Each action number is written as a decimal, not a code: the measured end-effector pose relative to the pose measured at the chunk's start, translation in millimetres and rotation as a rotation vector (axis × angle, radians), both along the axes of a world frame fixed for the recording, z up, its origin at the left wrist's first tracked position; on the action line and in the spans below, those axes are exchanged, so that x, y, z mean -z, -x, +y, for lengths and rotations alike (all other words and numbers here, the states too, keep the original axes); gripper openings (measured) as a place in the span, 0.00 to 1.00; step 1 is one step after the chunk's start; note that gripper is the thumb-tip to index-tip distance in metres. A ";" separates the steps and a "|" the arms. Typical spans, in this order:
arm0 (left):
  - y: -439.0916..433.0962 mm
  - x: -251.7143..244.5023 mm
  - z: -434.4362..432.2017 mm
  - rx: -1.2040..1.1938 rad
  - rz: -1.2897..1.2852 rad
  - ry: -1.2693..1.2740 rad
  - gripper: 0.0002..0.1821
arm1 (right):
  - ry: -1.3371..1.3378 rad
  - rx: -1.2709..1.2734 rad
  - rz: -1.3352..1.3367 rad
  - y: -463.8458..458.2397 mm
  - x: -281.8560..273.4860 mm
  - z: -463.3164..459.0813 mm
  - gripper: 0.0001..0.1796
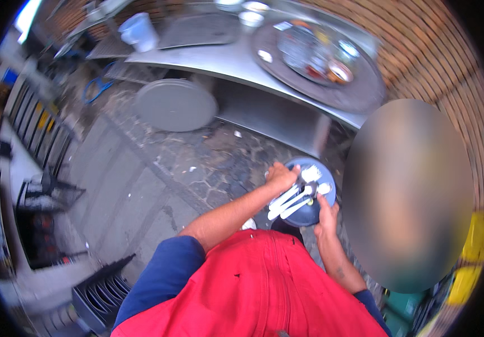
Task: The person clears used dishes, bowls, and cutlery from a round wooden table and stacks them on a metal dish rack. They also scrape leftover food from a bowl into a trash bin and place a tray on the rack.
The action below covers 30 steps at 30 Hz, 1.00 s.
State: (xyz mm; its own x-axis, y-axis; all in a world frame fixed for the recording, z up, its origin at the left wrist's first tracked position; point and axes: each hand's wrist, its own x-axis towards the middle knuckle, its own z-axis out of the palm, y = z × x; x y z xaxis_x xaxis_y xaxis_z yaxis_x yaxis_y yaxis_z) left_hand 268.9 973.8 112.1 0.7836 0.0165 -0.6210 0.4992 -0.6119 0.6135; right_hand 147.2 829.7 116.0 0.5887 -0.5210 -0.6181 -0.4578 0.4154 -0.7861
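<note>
A round dark blue-grey plate (pixel 305 219) is held level in front of my red apron (pixel 263 274). On it lie several metal forks and spoons (pixel 292 206), their handles reaching past the near left rim. My left hand (pixel 282 175) grips the plate's left rim, thumb towards the fork heads (pixel 310 172). The opposite side of the plate is in my right hand (pixel 328 210), whose thumb rests over the rim beside the spoon bowls. A small yellow-green scrap (pixel 310 202) sits on the plate among the cutlery.
Ahead stands a stainless-steel table (pixel 191 59) with a large round brown tray (pixel 339 101) bearing dishes and glassware, a dark flat tray (pixel 204 29) and a whitish plastic bucket (pixel 139 31). A round grey lid (pixel 176 105) is below it. A blurred person (pixel 408 193) is close on the right.
</note>
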 end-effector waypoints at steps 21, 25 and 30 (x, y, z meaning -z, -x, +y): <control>-69.4 6.3 556.2 -0.782 0.034 -0.020 0.43 | -0.174 -0.709 0.045 -208.4 5.1 504.7 0.46; -122.8 -19.8 643.7 -0.844 0.043 0.020 0.43 | -0.151 -0.763 0.079 -265.3 -17.0 591.3 0.42; -190.1 -33.1 767.2 -0.769 0.031 0.168 0.42 | -0.081 -0.766 0.079 -334.4 -42.0 708.7 0.42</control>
State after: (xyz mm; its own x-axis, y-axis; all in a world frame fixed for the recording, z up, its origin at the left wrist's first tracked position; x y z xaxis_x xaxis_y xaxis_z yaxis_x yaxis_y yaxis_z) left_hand 459.0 1740.9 145.1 0.5727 0.4507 -0.6847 0.7632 0.0116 0.6460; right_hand 481.5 1538.5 158.0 0.7192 0.0624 -0.6920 -0.6940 0.0146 -0.7199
